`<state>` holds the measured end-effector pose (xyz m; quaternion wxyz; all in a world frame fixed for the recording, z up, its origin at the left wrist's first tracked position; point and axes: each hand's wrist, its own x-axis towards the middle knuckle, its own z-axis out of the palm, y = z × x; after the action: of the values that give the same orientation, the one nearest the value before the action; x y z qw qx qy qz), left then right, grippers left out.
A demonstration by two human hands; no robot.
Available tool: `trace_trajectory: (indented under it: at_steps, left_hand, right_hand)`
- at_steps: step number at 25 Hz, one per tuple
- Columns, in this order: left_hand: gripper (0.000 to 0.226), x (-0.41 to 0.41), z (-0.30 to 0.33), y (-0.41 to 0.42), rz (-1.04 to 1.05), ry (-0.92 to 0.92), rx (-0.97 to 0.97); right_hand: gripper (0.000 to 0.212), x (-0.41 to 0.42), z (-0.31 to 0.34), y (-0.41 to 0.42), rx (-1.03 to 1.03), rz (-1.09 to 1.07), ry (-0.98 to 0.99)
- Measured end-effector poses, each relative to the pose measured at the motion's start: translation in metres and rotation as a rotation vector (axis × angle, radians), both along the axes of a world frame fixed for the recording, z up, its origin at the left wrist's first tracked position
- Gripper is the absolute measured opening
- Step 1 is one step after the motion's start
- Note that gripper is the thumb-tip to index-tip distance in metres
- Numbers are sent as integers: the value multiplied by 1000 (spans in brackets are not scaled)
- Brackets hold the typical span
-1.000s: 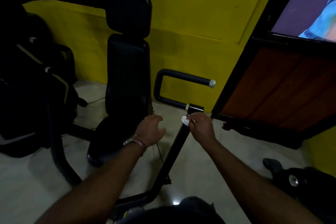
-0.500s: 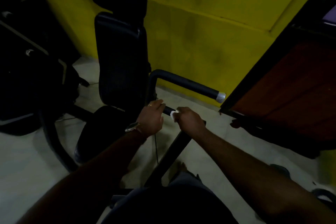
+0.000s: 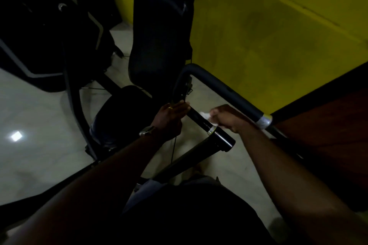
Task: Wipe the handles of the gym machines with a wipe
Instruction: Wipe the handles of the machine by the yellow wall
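Note:
A black U-shaped machine handle with a silver end cap juts toward me in the middle of the view. My left hand grips the near bar of this handle close to its bend. Just to the right, my right hand holds a crumpled white wipe and presses it against the same near bar, above a silver ring. The bar's black end sticks out below my right hand.
The machine's black padded seat and backrest stand left of the handle. A dark machine frame fills the far left. A yellow wall runs behind, and a dark wood-panelled unit sits at right. The floor is pale and glossy.
The view has tilted down and closer. My left hand has taken hold of the near bar. My right hand has slid the wipe along that bar, away from my left hand.

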<state>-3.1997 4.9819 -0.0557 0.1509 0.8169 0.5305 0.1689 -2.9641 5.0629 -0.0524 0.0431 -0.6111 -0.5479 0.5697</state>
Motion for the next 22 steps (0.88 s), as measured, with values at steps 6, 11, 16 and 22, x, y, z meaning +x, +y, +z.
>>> trace_trajectory:
  at_steps: [6,11,16,22]
  left_hand:
    - [64,-1,-9,-4,73,44,-36]
    - [68,-1,-1,-4,76,74,-114]
    - [27,-2,-3,2,366,-484,30]
    - [49,-19,1,24,721,-903,-440]
  right_hand:
    - [27,-36,-4,9,-557,-7,309]
    - [15,-8,3,0,-398,-12,215]
    - [11,-48,1,-28,672,81,-153]
    - [32,-13,6,-90,956,353,-317]
